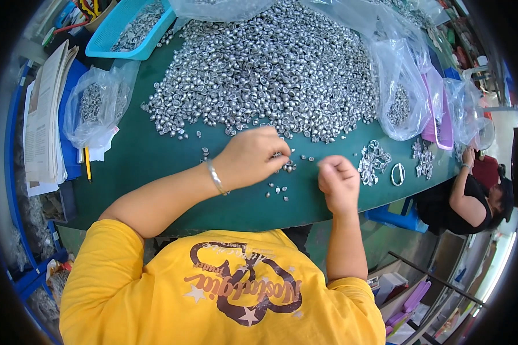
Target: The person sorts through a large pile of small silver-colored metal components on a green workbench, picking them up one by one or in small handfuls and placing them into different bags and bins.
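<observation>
A broad heap of small silver cup-shaped metal pieces covers the far middle of the green table. In front of it, my left hand, with a silver bangle on its wrist, reaches in from the left. Its fingers are curled together over a few loose metal pieces; what they pinch, if anything, is hidden. To the right, apart from it, my right hand is raised with its fingers closed; I cannot make out anything in them. A few more loose pieces lie nearer me, between the hands.
Silver linked parts, a white ring and another small pile lie to the right. Clear plastic bags, a purple basket and a blue basket flank the heap. A person sits far right. Papers stand left.
</observation>
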Action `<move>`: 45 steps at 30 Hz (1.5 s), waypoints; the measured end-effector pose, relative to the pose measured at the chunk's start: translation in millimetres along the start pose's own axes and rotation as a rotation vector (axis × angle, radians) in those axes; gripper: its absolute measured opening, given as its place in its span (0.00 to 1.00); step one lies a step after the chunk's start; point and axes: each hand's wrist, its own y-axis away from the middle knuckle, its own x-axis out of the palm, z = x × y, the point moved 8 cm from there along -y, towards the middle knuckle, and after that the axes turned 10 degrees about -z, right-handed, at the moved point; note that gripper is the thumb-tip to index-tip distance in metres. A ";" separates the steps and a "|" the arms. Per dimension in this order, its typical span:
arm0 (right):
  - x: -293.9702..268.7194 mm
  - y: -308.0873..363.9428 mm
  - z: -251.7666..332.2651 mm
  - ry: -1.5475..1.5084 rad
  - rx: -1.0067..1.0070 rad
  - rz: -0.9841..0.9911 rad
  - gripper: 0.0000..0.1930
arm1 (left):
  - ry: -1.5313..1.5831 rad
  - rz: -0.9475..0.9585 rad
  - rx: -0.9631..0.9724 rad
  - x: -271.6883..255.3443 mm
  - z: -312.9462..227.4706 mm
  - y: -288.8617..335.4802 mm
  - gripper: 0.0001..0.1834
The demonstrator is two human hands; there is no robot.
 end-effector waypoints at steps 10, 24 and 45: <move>52.2 26.8 22.7 1.009 -0.781 0.033 0.07 | 0.301 0.003 -0.335 7.0 20.6 -3.1 0.05; 41.7 28.7 32.1 0.983 -0.823 0.012 0.05 | -0.182 0.035 0.022 5.9 8.6 2.8 0.03; 43.5 33.7 26.0 0.841 -0.760 0.105 0.03 | 0.724 -0.001 -0.664 -8.9 43.8 8.7 0.02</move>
